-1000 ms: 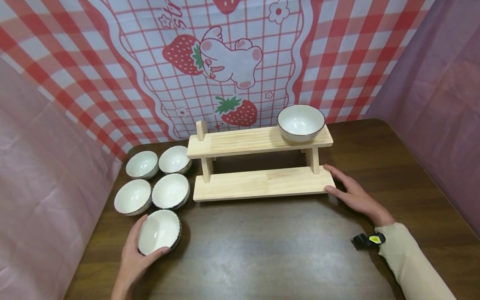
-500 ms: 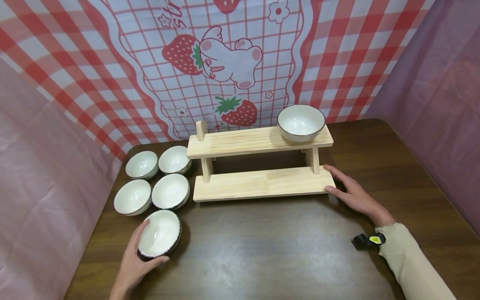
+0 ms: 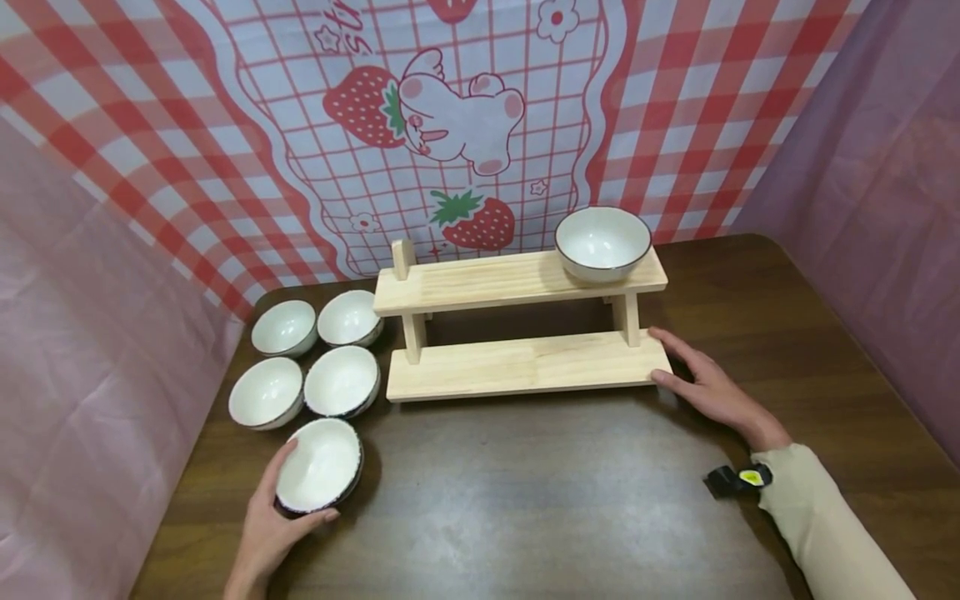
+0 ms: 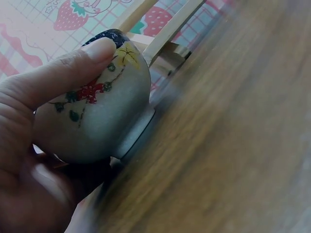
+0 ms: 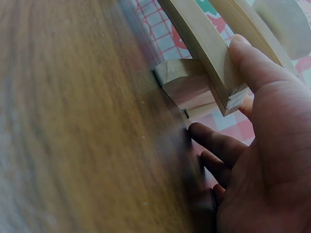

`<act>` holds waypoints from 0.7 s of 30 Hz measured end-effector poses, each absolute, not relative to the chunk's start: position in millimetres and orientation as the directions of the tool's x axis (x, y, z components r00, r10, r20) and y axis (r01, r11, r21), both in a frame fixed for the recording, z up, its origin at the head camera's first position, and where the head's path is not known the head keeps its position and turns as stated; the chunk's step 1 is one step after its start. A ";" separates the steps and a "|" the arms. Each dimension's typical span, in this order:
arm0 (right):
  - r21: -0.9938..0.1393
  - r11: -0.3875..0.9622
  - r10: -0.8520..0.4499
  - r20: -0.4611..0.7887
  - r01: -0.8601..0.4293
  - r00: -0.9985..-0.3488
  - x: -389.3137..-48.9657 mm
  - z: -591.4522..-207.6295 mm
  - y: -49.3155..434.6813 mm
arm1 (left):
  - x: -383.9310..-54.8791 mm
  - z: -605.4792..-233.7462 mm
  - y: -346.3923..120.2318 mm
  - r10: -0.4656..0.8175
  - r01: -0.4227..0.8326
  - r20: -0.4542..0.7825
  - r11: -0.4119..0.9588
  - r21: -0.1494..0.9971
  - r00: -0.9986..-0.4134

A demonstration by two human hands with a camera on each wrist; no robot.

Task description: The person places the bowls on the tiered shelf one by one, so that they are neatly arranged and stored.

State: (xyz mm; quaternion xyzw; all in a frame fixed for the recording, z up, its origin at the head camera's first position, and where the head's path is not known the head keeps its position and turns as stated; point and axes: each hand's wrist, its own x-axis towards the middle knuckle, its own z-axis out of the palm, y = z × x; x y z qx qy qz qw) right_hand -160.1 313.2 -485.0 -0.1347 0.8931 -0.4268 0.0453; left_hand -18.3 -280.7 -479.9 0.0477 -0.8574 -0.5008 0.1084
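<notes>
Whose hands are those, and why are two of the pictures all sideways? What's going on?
No robot here: these are one person's two bare hands. The big picture comes from a camera on the person's head, looking down. The two tilted close-ups come from cameras worn on the wrists. On the brown table stand a two-level wooden rack and, to its left, four bowls. Another bowl sits on the rack's top shelf. The left hand holds a flowered bowl; the right hand grips the bottom shelf's end.
</notes>
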 end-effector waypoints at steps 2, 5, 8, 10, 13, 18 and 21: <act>-0.775 0.599 -0.279 0.034 -0.202 -0.960 -160.4 -485.6 313.2 | -19.0 -479.7 -280.2 -0.205 0.018 0.133 0.481 0.876 -0.970; -0.777 0.597 -0.280 0.033 -0.201 -0.959 -160.6 -486.3 313.4 | -19.9 -479.0 -279.2 -0.221 0.008 0.122 0.458 0.889 -0.968; -0.781 0.593 -0.280 0.028 -0.196 -0.960 -160.5 -486.4 314.1 | -20.6 -478.2 -278.8 -0.230 -0.004 0.112 0.452 0.892 -0.967; -0.783 0.591 -0.279 0.025 -0.193 -0.960 -160.4 -486.4 314.5 | -20.7 -477.5 -278.7 -0.238 -0.012 0.107 0.452 0.892 -0.965; -0.785 0.590 -0.280 0.022 -0.190 -0.960 -159.9 -486.3 314.9 | -20.6 -476.9 -278.5 -0.247 -0.016 0.108 0.453 0.892 -0.963; -0.771 0.601 -0.281 0.042 -0.210 -0.959 -159.3 -487.0 315.0 | -19.9 -477.4 -278.0 -0.254 -0.005 0.118 0.437 0.899 -0.960; -0.768 0.603 -0.284 0.047 -0.216 -0.958 -159.5 -486.9 314.8 | -19.2 -477.0 -277.2 -0.262 -0.006 0.116 0.424 0.905 -0.958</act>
